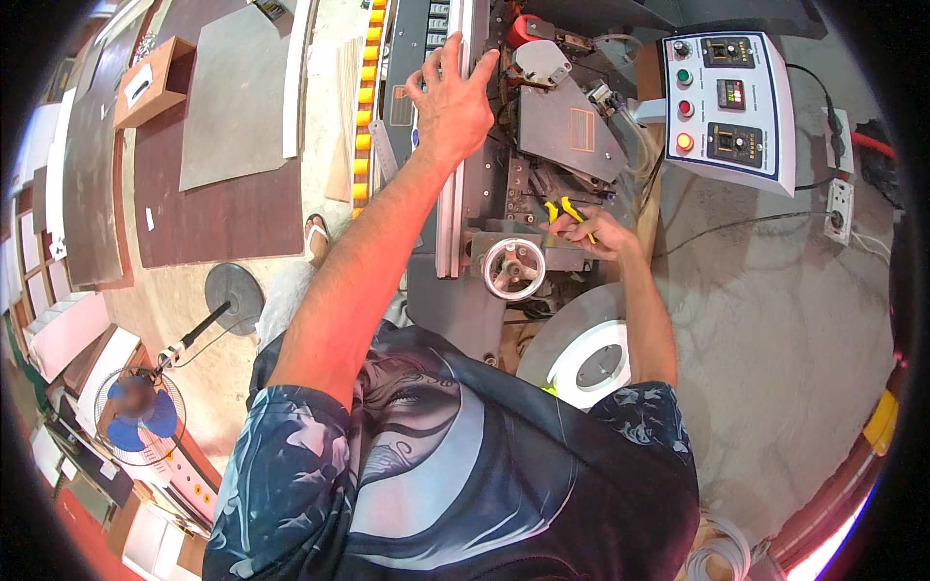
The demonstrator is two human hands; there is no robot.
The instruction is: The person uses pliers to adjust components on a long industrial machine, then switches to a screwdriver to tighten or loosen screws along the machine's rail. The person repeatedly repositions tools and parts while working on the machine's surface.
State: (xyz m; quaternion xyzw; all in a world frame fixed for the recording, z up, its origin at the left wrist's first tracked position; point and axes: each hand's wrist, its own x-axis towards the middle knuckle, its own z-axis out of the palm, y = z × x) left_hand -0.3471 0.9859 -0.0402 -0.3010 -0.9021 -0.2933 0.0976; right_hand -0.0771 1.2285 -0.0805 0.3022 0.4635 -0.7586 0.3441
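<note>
My left hand (453, 108) reaches forward with its fingers spread and lies on the long metal rail (451, 213) of a machine. On the right, my right hand (603, 232) is closed around yellow-handled pliers (572, 217), whose jaws point into the machine's workings. Just left of that hand is a handwheel (514, 269) with a pale rim. Beyond the pliers sits a grey metal cover plate (572, 131). Below, a roll of white edge band (593, 366) rests on a round disc.
A control box (728, 111) with knobs, buttons and lit displays stands at the right, cables trailing from it to a power strip (840, 211). Yellow rollers (364, 116) line the machine's left side. Boards (232, 97), a wooden box (153, 82) and a blue-bladed fan (140, 412) are farther left.
</note>
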